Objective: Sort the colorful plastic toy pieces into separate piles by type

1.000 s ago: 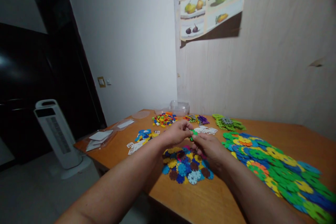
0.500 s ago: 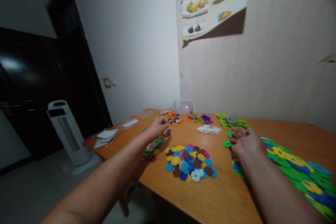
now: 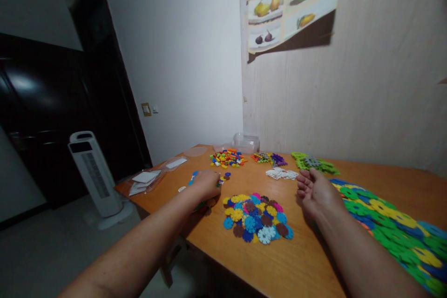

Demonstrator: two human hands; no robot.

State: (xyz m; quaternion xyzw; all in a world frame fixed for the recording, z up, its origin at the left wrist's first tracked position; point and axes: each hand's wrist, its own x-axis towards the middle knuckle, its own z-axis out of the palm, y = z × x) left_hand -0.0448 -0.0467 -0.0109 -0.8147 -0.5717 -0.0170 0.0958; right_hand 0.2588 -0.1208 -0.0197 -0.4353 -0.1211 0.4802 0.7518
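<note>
- Two hands were out over the worktop (image 3: 296,260), and what a spread of colour lay around them!
- Down on the left, the left hand (image 3: 206,183) sat low over a small mixed pile, fingers curled downward; the wrist and the hand's own back hid whatever they gripped, so I couldn't tell.
- Just beyond those fingers lay blue and brown discs (image 3: 227,175).
- Across to the right hand (image 3: 316,195): palm turned up, fingers loosely half curled, nothing visible in them, right beside the big flat discs (image 3: 387,228).
- Between the hands, apart from both, sat the heap of toothed discs (image 3: 256,221).
- Good technique, in my judgement, called for a light fingertip pinch on one rim, since overlapping thin pieces could drag neighbours, and a left forearm held clear of that heap.
</note>
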